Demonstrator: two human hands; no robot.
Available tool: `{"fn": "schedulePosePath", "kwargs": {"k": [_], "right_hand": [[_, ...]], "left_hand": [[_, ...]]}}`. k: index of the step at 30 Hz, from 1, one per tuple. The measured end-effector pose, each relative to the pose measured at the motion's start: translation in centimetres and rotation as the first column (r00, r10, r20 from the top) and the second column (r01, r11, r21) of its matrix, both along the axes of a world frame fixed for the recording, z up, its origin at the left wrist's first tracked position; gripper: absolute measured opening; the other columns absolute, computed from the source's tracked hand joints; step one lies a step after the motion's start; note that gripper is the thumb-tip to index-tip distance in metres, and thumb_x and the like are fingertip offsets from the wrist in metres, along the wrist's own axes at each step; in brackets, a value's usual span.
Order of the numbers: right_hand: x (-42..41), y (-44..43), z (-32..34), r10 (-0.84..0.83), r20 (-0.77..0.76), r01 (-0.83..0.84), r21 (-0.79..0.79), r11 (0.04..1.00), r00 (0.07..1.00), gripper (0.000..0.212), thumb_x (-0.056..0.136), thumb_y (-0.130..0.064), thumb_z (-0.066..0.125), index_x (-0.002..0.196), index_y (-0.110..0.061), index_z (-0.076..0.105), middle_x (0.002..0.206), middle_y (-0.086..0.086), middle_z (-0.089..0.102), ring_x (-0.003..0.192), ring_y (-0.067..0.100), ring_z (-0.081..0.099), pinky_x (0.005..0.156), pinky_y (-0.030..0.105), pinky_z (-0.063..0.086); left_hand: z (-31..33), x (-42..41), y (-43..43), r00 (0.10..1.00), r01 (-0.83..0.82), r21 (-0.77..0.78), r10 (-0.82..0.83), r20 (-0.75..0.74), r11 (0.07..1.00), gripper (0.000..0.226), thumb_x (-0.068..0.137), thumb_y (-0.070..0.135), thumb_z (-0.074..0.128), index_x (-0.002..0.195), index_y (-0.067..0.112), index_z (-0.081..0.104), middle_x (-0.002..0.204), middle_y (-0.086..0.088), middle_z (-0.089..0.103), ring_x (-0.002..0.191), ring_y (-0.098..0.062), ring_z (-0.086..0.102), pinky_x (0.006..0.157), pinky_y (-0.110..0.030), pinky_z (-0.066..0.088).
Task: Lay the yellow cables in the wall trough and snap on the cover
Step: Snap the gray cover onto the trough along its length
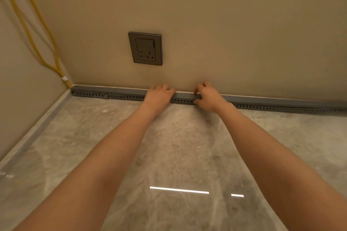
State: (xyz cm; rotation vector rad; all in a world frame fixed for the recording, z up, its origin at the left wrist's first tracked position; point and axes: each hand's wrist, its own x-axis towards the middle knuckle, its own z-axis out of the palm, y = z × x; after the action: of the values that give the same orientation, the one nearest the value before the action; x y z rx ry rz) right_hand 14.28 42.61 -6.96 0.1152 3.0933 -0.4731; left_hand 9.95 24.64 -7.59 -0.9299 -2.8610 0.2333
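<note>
The smooth grey plastic cover (112,90) sits on the slotted trough (122,97) along the foot of the wall. The left hand (158,94) presses on it with flat fingers. Just beside it, the right hand (209,97) pinches it, fingers curled over the top and thumb in front. The yellow cables (37,30) drop down the corner into the trough's far left end, well apart from both hands.

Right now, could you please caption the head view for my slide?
Left hand presses, right hand grips the cover on the trough below the socket; cables enter at the corner.
</note>
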Motion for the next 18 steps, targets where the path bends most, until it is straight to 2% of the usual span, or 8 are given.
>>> {"fn": "schedulePosePath", "kwargs": {"k": [3,6,9,13,15,18], "right_hand": [[0.9,0.8,-0.1,-0.045,-0.032,0.046,0.007,0.999,0.998,0.024,0.091,-0.01,0.052,0.115,-0.005,0.054,0.122,0.016,0.047,0.1,0.034,0.055,0.083,0.036,0.045],[1.8,2.3,-0.4,-0.105,-0.004,0.105,0.076,0.992,0.994,0.007,0.09,-0.009,0.052,0.094,-0.011,0.048,0.115,0.018,0.057,0.102,0.036,0.056,0.074,0.036,0.042],[2.5,3.1,-0.7,-0.092,0.05,0.087,0.098,0.991,0.994,0.021,0.09,-0.012,0.055,0.09,-0.012,0.034,0.115,0.021,0.055,0.103,0.035,0.055,0.071,0.032,0.035],[2.4,3.1,-1.3,-0.051,0.042,0.046,0.125,0.991,0.998,0.007,0.094,-0.011,0.048,0.098,-0.009,0.043,0.123,0.022,0.05,0.113,0.034,0.048,0.085,0.035,0.039],[2.3,3.1,-1.6,-0.049,0.034,0.044,0.152,0.987,0.998,0.018,0.095,-0.012,0.048,0.11,-0.003,0.046,0.128,0.021,0.047,0.117,0.034,0.046,0.093,0.036,0.039],[2.0,3.0,-1.2,-0.051,0.075,0.037,0.183,0.982,0.996,0.032,0.095,-0.014,0.047,0.122,0.003,0.044,0.131,0.022,0.045,0.119,0.036,0.046,0.095,0.038,0.041]], "left_hand": [[0.2,0.8,1.7,0.995,0.085,0.041,-0.087,0.04,0.996,0.041,0.098,0.016,0.042,0.139,0.015,0.04,0.13,-0.013,0.047,0.119,-0.031,0.049,0.093,-0.04,0.043],[0.0,1.6,3.3,0.986,0.139,0.061,-0.143,0.081,0.988,0.043,0.098,0.012,0.04,0.141,0.016,0.04,0.132,-0.013,0.045,0.123,-0.03,0.045,0.091,-0.041,0.045],[-0.4,2.0,4.9,0.987,0.139,0.071,-0.144,0.067,0.988,0.038,0.096,0.006,0.041,0.133,0.009,0.048,0.128,-0.014,0.048,0.119,-0.03,0.047,0.089,-0.04,0.046],[-0.9,2.0,5.5,0.992,0.096,0.116,-0.105,0.076,0.989,0.036,0.096,0.006,0.043,0.132,0.007,0.051,0.122,-0.015,0.05,0.118,-0.03,0.047,0.087,-0.038,0.045],[-1.0,2.1,5.3,0.99,0.104,0.111,-0.113,0.084,0.988,0.038,0.098,0.01,0.042,0.135,0.008,0.048,0.124,-0.015,0.049,0.119,-0.03,0.046,0.089,-0.039,0.044],[-0.2,1.6,5.7,0.986,0.129,0.023,-0.131,0.102,0.991,0.036,0.098,0.01,0.042,0.133,0.009,0.052,0.124,-0.017,0.052,0.115,-0.034,0.052,0.089,-0.039,0.045]]}}
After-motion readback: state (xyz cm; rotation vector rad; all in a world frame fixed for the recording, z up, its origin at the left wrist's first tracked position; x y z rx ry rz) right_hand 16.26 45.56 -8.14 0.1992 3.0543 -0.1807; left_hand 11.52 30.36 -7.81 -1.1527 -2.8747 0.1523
